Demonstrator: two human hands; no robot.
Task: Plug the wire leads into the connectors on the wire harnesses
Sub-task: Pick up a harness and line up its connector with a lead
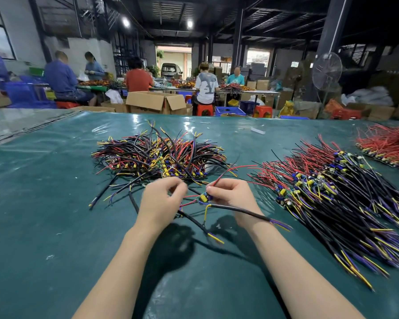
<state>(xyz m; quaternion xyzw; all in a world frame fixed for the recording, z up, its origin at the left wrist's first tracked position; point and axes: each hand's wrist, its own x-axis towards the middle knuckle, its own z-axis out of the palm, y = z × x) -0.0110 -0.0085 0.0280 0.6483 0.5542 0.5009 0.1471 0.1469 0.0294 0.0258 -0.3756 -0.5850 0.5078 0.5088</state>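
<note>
Against right grip [231, 196], harness board [204, 198], left grip [162, 201] just beside

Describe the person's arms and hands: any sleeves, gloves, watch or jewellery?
The left forearm and right forearm are bare as far as the frame shows: no sleeves, watch or bracelet. The left hand and right hand wear no gloves. The left one is blurred, so rings cannot be ruled out.

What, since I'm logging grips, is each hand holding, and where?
Right hand holds the board by its right end; left hand, blurred, seems to pinch a red lead.
</note>
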